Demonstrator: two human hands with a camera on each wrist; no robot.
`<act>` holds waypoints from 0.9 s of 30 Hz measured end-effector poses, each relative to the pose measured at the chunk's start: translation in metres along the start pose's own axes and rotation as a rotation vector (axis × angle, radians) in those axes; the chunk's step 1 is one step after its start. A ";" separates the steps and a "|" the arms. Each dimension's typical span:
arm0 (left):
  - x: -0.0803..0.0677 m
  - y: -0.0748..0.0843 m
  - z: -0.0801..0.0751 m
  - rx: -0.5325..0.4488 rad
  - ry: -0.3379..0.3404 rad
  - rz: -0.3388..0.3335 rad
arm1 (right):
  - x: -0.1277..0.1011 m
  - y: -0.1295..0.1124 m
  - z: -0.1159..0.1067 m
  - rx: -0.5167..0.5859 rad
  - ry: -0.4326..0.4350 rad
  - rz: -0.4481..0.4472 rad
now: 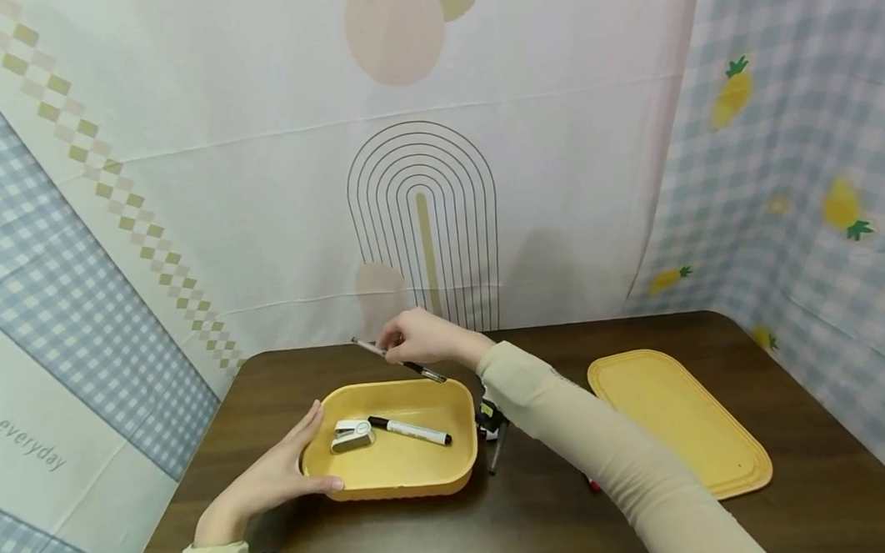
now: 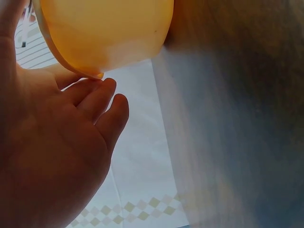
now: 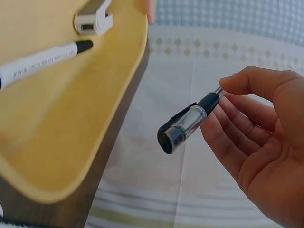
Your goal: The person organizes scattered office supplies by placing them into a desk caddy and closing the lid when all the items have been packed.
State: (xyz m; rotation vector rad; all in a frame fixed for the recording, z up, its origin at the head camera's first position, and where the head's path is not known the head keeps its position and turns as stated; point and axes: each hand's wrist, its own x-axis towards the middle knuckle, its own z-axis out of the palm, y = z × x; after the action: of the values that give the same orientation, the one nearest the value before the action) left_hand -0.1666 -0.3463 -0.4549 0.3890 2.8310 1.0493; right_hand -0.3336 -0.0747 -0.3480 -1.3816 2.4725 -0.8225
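**Pen held over the box's far rim**

A pen (image 1: 400,359) hung just above the far rim of the yellow box (image 1: 393,471), pinched in the right hand (image 1: 423,336). Its long axis ran slantwise: the capped, clipped end (image 3: 176,133) pointed down toward the box's far right corner, the other end out past the far left edge of the box. The right hand's thumb and fingertips (image 3: 237,85) closed on the barrel near its middle, while the remaining fingers lay loosely curved beneath it, the palm partly open.

The left hand (image 1: 273,477) rested against the box's near left corner, fingers straight and together along the outer wall, the thumb (image 1: 320,485) lying along the front wall; it gripped nothing.

Inside the box lay a marker (image 1: 409,430), its black cap toward the right, and just left of it a small white stapler (image 1: 353,436). Right of the box, well apart, a yellow lid (image 1: 679,419) lay flat on the brown table (image 1: 545,522). Between box and lid, partly hidden by the right sleeve, lay some small dark items, too small to identify.
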 end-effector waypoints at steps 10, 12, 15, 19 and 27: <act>-0.001 0.001 0.002 -0.005 -0.012 -0.014 | 0.008 -0.017 0.023 0.053 -0.068 -0.027; -0.001 0.002 0.002 -0.005 -0.010 -0.015 | 0.009 -0.018 0.025 0.053 -0.074 -0.041; -0.001 0.002 0.001 -0.007 -0.007 -0.016 | 0.011 -0.020 0.027 0.032 -0.084 -0.060; 0.000 0.002 -0.001 -0.004 -0.009 -0.014 | 0.012 -0.020 0.031 0.013 -0.105 -0.064; 0.000 0.000 -0.002 -0.012 -0.018 -0.015 | 0.010 -0.015 0.046 -0.028 -0.163 -0.051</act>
State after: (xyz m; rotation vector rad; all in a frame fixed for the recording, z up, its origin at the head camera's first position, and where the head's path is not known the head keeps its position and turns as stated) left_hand -0.1668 -0.3471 -0.4532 0.3738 2.8060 1.0539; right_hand -0.3093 -0.1066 -0.3766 -1.4640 2.3431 -0.6594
